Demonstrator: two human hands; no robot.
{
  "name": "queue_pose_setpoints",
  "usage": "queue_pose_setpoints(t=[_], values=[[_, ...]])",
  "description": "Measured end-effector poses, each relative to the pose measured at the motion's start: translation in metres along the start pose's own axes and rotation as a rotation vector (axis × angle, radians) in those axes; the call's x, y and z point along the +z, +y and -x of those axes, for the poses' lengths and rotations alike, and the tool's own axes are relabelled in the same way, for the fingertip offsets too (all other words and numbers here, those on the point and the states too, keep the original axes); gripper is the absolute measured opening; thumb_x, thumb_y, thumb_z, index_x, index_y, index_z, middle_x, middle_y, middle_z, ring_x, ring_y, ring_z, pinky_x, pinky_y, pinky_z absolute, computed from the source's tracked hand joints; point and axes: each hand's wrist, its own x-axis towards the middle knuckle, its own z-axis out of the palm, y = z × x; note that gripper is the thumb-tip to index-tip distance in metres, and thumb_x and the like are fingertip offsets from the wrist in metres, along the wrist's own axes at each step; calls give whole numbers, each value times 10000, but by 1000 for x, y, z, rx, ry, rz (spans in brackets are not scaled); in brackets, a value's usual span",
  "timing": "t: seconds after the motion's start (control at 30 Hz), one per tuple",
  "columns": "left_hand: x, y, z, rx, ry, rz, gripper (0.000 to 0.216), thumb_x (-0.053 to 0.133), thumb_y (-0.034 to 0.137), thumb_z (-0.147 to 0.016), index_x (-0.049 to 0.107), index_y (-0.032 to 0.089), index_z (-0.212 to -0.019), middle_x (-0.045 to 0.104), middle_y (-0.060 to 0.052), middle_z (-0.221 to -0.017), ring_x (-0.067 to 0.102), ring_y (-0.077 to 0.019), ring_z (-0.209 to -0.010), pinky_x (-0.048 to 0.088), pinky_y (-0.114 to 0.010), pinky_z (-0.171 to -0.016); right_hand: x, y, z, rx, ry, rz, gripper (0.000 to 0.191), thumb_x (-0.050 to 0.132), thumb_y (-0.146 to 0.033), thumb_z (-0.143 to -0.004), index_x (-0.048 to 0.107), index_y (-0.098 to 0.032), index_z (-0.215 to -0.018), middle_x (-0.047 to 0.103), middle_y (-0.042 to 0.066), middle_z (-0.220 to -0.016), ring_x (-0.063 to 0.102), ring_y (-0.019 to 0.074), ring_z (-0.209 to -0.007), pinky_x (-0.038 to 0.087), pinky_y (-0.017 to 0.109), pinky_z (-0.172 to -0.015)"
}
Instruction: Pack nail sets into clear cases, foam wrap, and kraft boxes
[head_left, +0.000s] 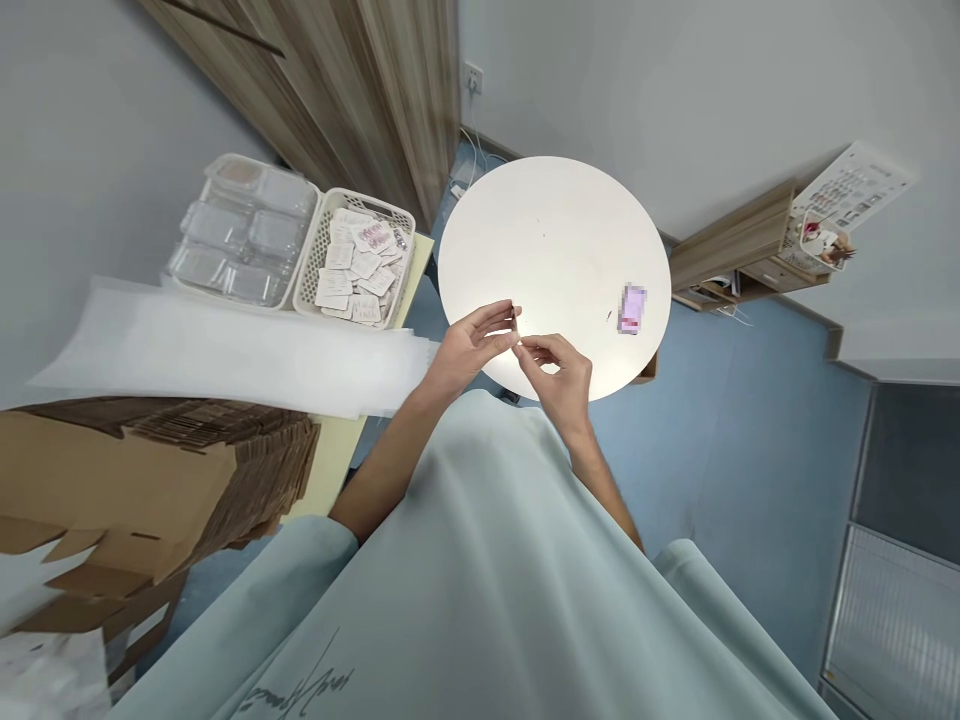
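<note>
Over the near part of a round white table [555, 240], my two hands meet at a small, thin, dark-edged piece [514, 319]. My left hand [472, 345] pinches it between thumb and fingertips, seen edge-on. Thumb and index finger of my right hand [559, 375] are closed at its lower end. The piece is too small to name. To the right on the table lies a blurred pink-purple rectangular thing [632, 308], with a tiny dark bit [609, 316] beside it.
Left of the table, a basket of white cards [364, 270] stands beside a basket of clear plastic boxes [240, 235]. White sheets [247, 350] and folded cardboard boxes [187, 470] are nearer me. A wooden shelf [735, 240] is at the right wall.
</note>
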Motion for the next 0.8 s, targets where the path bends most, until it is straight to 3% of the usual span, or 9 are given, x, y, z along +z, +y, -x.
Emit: queue_pose_setpoints(t=[0.1,0.23,0.37,0.5,0.8], values=[[-1,-3,0,27,61,-36,666,980,596,-853,808,215,-1372,814,-147,-1459,738,-359,-1424,585,-519,-1249,-3,5,-2,31,22,17,301,787,-554,-1020,849,-261,-993,846,54,-1000,791,209,-877,702,382,-843],[-8,-8,-3,56,239,-90,517,965,591,-849,835,194,-1153,861,-125,-1191,809,-297,-1158,657,-453,-1068,-10,22,-11,171,14,-89,428,849,-673,-937,835,-249,-991,855,59,-995,829,232,-879,720,407,-880],[-14,-6,-5,44,236,-106,485,1000,572,-809,828,187,-1048,828,-89,-993,778,-234,-919,660,-398,-890,-15,37,-20,217,-44,-198,516,898,-742,-864,817,-247,-983,845,49,-942,838,237,-846,716,414,-858],[-14,1,-3,43,215,-122,510,1020,592,-778,829,196,-1038,823,-75,-973,771,-231,-917,665,-386,-872,-20,38,-24,195,-103,-209,547,910,-743,-850,805,-262,-1089,826,18,-914,820,214,-840,706,407,-876],[-12,6,8,22,221,-125,584,1005,714,-791,836,204,-1020,850,-84,-1067,815,-250,-996,706,-425,-971,-30,36,-25,107,-202,-148,447,856,-697,-939,776,-258,-970,806,30,-962,799,211,-871,699,406,-876]])
